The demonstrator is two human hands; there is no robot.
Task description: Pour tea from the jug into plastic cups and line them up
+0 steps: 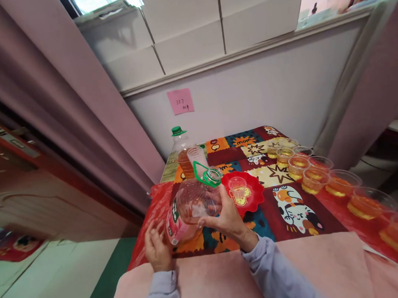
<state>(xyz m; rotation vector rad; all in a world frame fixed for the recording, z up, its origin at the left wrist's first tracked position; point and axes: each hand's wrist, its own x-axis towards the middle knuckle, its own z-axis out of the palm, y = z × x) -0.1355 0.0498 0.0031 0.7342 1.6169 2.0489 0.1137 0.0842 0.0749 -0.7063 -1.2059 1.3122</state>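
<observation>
A large clear plastic jug with a pink label and a green handle ring is tilted, its uncapped mouth up and to the right. My right hand grips it near the shoulder, thumb across the front. At the base, by the label, my left hand supports it with curled fingers; some of them are hidden behind the jug. Just right of the jug's mouth, a clear plastic cup stands on a red scalloped plate. How much liquid either holds is hard to make out.
Behind the jug stand a green-capped bottle of amber liquid and a stack of clear cups. Several cups of yellow liquid line the table's right side. A patterned cloth covers the table, with a pink cloth along the front.
</observation>
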